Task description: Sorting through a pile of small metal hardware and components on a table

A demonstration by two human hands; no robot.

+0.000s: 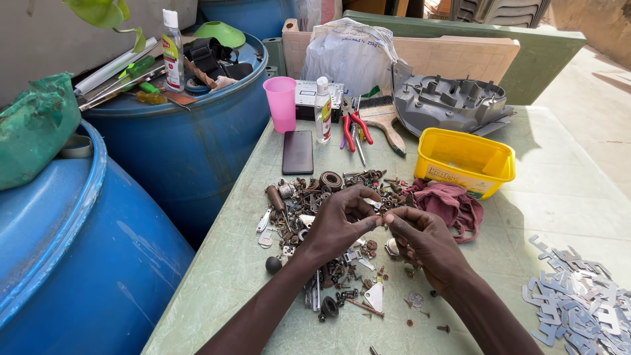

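Observation:
My left hand [338,220] and my right hand [420,238] meet over a heap of small rusty hardware [322,197]: screws, bearings, washers and metal bits spread on a pale green table [263,263]. The fingertips of both hands pinch a tiny metal piece [382,220] between them; its kind is too small to tell. A dark red rag [453,200] lies just right of my hands.
A yellow plastic tub [465,161] stands behind the rag. A black phone [298,151], pink cup [281,103], white bottle [323,110], red pliers [351,125] and a brush sit farther back. Flat grey metal pieces [575,299] lie at right. Blue barrels [177,141] crowd the left.

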